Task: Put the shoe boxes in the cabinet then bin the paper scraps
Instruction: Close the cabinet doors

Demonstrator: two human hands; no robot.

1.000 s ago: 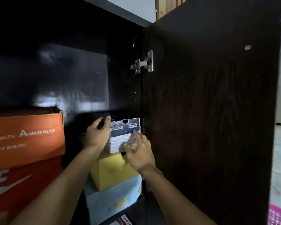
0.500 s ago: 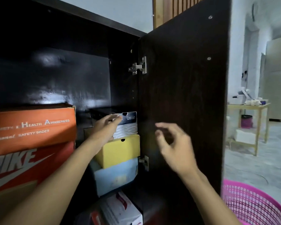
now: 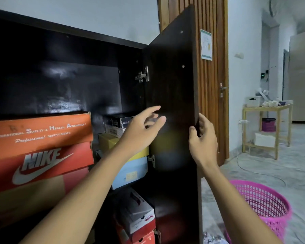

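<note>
In the head view, the cabinet door (image 3: 171, 103), standing open at frame centre, is gripped at its outer edge by the right hand (image 3: 202, 140), whose fingers are curled round it. The left hand (image 3: 141, 131) is held loosely spread, with nothing in it, in front of the black shoe box (image 3: 116, 124). This box is stacked on the yellow box (image 3: 107, 141) and the blue box (image 3: 130, 173) inside the cabinet (image 3: 60, 81). Paper scraps (image 3: 209, 239) are seen at the bottom edge, beside the pink basket (image 3: 264, 205).

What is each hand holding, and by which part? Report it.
The right hand grips the cabinet door by its free vertical edge, fingers curled round it. The left hand holds nothing; it hovers open before the shoe boxes.
</note>
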